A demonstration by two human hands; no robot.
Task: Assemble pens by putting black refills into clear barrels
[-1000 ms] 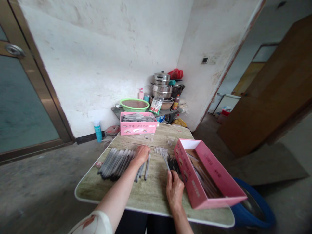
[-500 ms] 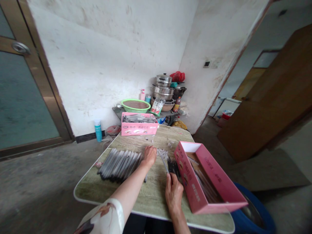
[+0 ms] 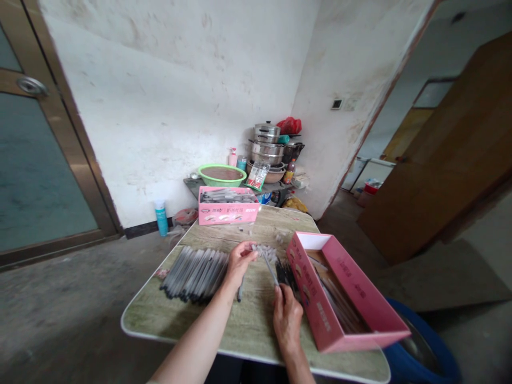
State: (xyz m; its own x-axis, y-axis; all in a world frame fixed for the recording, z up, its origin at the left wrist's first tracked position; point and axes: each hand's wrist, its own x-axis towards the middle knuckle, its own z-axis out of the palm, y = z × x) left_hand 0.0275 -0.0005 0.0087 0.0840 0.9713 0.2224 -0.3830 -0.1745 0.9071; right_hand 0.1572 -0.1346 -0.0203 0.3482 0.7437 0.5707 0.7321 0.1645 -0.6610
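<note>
Partly within the right grip [image 3: 288,314], one pen [image 3: 270,268]

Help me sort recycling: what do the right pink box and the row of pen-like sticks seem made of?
Pink box: probably smooth, satiny cardboard, judging by thin, printed walls with crisp edges. Pen-like sticks: likely smooth plastic, as the grey barrels look translucent; blur leaves it open.

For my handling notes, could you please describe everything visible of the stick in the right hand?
The stick is slim, straight and grey, seemingly plastic. The right hand grips its near end; the rest slants forward and left over the table. Its far end is near the left hand; contact is unclear.
</note>
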